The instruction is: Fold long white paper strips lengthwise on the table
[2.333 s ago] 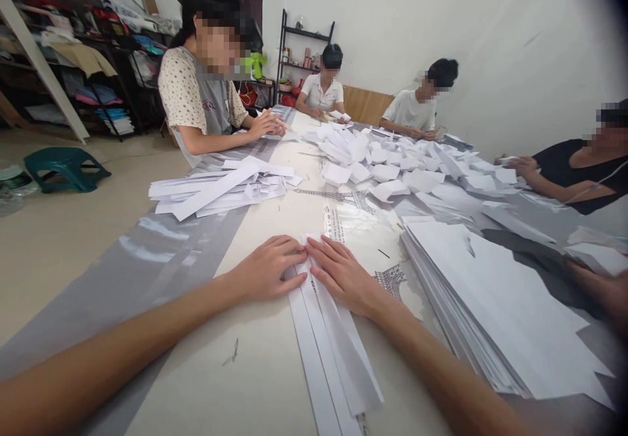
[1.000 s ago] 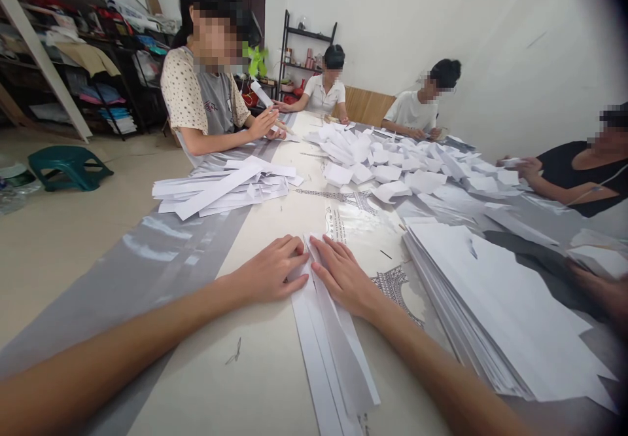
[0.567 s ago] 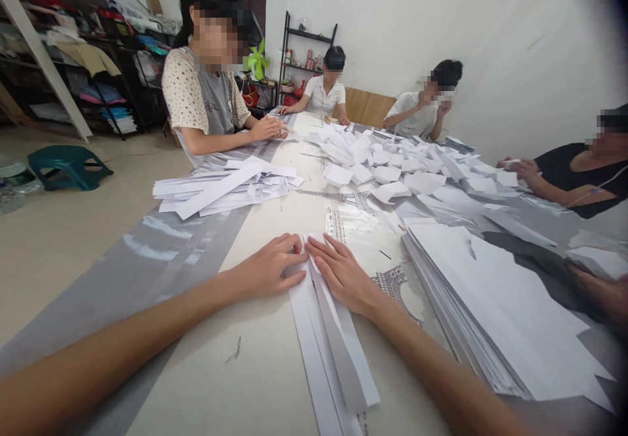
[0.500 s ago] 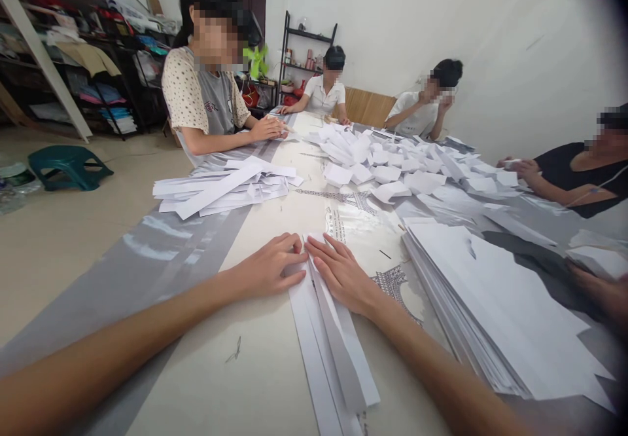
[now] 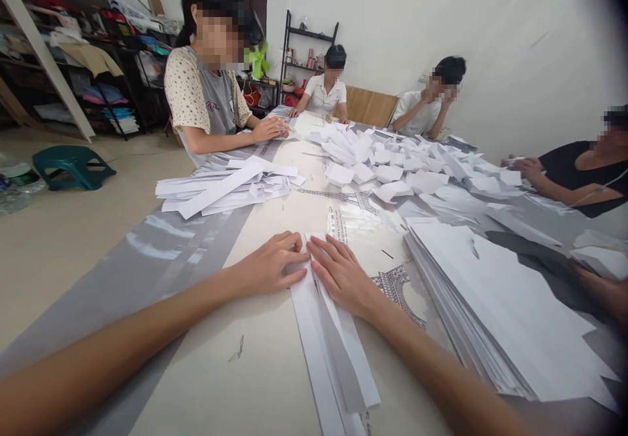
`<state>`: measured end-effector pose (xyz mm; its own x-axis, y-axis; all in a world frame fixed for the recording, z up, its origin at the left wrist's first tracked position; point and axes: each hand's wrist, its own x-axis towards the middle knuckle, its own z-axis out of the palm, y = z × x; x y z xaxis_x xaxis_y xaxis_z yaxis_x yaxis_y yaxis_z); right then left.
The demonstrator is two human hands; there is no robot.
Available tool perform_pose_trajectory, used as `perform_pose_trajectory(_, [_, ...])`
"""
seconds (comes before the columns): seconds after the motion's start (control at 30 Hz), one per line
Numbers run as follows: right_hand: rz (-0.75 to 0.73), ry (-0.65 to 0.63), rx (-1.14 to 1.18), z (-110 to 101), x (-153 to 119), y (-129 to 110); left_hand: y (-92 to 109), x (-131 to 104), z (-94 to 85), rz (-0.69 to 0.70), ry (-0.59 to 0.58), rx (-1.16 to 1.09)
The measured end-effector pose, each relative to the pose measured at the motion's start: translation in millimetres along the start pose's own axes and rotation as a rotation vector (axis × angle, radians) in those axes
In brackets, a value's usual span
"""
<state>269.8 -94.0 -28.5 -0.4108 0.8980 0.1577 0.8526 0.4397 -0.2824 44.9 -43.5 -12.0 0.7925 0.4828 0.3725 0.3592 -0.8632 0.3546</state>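
My two forearms come in low over the desk (image 5: 216, 344) from either side and meet at the far end of a long folded paper (image 5: 314, 344) lying straight in front of me, its near end running down out of my view. My left hand (image 5: 275, 262) is palm down, fingers bent and loosely bunched, thumb held apart; the fingertips and thumb touch the paper's left side without gripping it. My right hand (image 5: 343, 275) lies flatter and open, fingers stretched forward and slightly left, resting on the paper's right side. The fingertips of both almost meet along the middle crease. Below my right hand, the inner fold stands a little raised. A stack of sheets (image 5: 495, 311) sits just beyond my right forearm, a pile of paper strips (image 5: 220, 190) ahead of my left hand, and a heap of folded pieces (image 5: 387, 161) farther off.
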Motion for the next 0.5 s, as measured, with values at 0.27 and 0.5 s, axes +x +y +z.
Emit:
perform_pose_trajectory(0.27, [0.007, -0.004, -0.009, 1, 0, 1, -3, -1, 1.5, 0.01, 0.002, -0.005])
perform_pose_trajectory(0.5, [0.025, -0.042, 0.044, -2, 1, 1, -12, -2, 6.3, 0.035, 0.016, -0.012])
